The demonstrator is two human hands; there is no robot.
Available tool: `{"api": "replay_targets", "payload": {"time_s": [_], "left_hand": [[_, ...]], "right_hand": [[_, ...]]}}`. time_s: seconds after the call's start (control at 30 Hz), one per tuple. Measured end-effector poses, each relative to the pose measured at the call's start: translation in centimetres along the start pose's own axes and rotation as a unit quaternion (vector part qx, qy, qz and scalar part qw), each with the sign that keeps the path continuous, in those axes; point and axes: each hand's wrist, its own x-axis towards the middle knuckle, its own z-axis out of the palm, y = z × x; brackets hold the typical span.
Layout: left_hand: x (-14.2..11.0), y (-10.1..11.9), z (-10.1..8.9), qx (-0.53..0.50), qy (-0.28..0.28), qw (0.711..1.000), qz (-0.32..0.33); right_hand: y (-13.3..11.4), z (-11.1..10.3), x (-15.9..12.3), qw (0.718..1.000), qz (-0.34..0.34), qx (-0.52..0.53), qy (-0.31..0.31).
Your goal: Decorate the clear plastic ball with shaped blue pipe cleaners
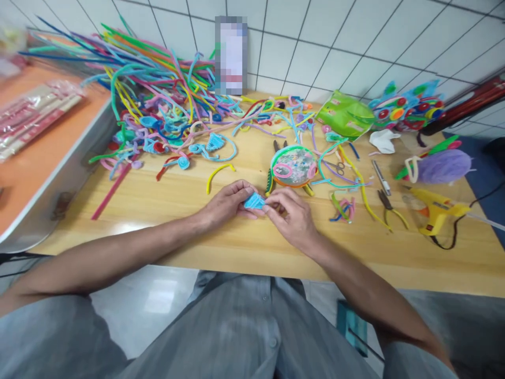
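Between my two hands is a small light-blue pipe cleaner piece (254, 200), wound into a rough triangle with tight rows. My left hand (231, 202) is closed on its left side, thumb on top. At its right corner, my right hand (290, 213) pinches the tip with thumb and forefinger. Both hands are just above the near part of the wooden table (189, 239). Just beyond them sits a round clear-topped piece rimmed with pipe cleaners (294, 166). A short yellow pipe cleaner (219, 176) lies beyond my left hand.
A tangled heap of coloured pipe cleaners (165, 116) covers the back left. On the right lie pliers (392, 210), a utility knife (381, 178), scissors (335, 167), a yellow glue gun (436, 208) with its cord, and a purple fuzzy bundle (445, 166). A green packet (347, 115) stands near the tiled wall.
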Motion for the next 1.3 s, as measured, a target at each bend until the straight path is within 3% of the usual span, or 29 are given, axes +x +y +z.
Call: {"api": "replay_targets", "payload": {"time_s": [0.1,0.17,0.3,0.4,0.5,0.57,0.7,0.8,0.9,1.0,1.13,1.2,1.3], "left_hand": [[0.2,0.4,-0.3,0.077,0.026,0.996,0.023],[0.5,1.3,-0.8,0.172,0.062,0.980,0.083],[0.4,4.0,-1.6,0.372,0.151,0.880,0.253],[-0.7,5.2,-0.7,0.476,0.082,0.817,0.315],[-1.8,5.0,1.0,0.542,-0.004,0.787,0.295],[-2.0,4.6,1.9,0.538,-0.016,0.797,0.273],[-1.3,3.9,3.0,0.416,0.012,0.875,0.248],[-0.5,3.6,3.4,0.272,0.030,0.946,0.171],[0.1,2.9,3.7,0.157,0.006,0.982,0.108],[0.5,2.0,3.8,0.125,0.007,0.987,0.097],[0.4,1.2,3.7,0.184,0.020,0.975,0.122],[0.3,1.0,3.5,0.260,0.016,0.951,0.165],[0.3,0.2,2.7,0.390,-0.002,0.886,0.252]], "right_hand": [[0.0,-0.1,0.1,0.999,0.016,0.034,-0.002],[0.1,-0.4,0.3,0.995,0.063,0.079,0.005],[0.1,-1.2,0.6,0.964,0.172,0.205,0.005],[-0.2,-1.7,0.8,0.941,0.209,0.265,-0.004],[-0.5,-2.2,0.9,0.921,0.219,0.321,-0.019],[-0.6,-2.6,1.0,0.908,0.220,0.355,-0.022],[-0.6,-3.4,1.1,0.898,0.212,0.384,0.014],[-0.5,-3.8,1.1,0.919,0.176,0.349,0.051],[-0.3,-3.6,0.9,0.939,0.156,0.303,0.053],[-0.1,-3.4,0.8,0.956,0.158,0.245,0.042],[-0.1,-3.6,0.8,0.981,0.134,0.138,0.025],[-0.2,-3.8,0.6,0.992,0.105,0.066,0.014],[0.1,-3.5,-0.2,0.997,0.061,-0.035,-0.018]]}}
